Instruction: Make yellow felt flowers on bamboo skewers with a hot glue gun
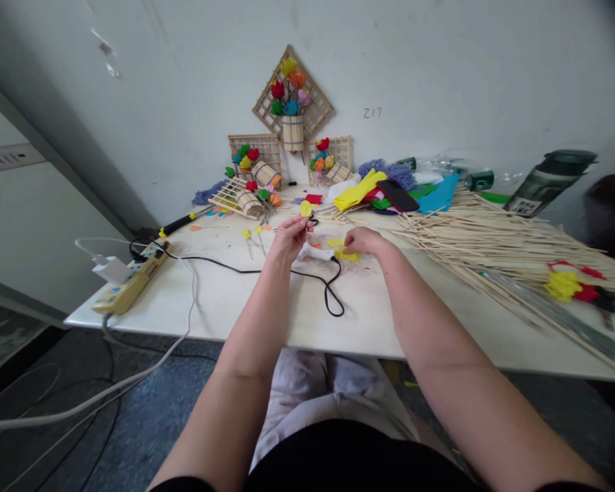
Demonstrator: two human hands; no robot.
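Note:
My left hand [288, 240] is raised a little above the white table [220, 297], its fingers pinched on a thin stick topped with a small yellow felt piece [306, 208]. My right hand [363, 241] rests on the table with fingers curled over loose yellow felt pieces [347, 255]. Between the two hands lies a white glue gun [316, 253], and its black cord [333, 301] loops toward me. Another yellow felt scrap [335, 242] lies just beyond the gun.
A big pile of thin wooden sticks [497, 246] covers the right of the table. Felt sheets and a black phone [397, 195] lie behind. Finished stick-and-felt flower crafts [292, 102] lean on the wall. A power strip [130, 281] sits at the left edge.

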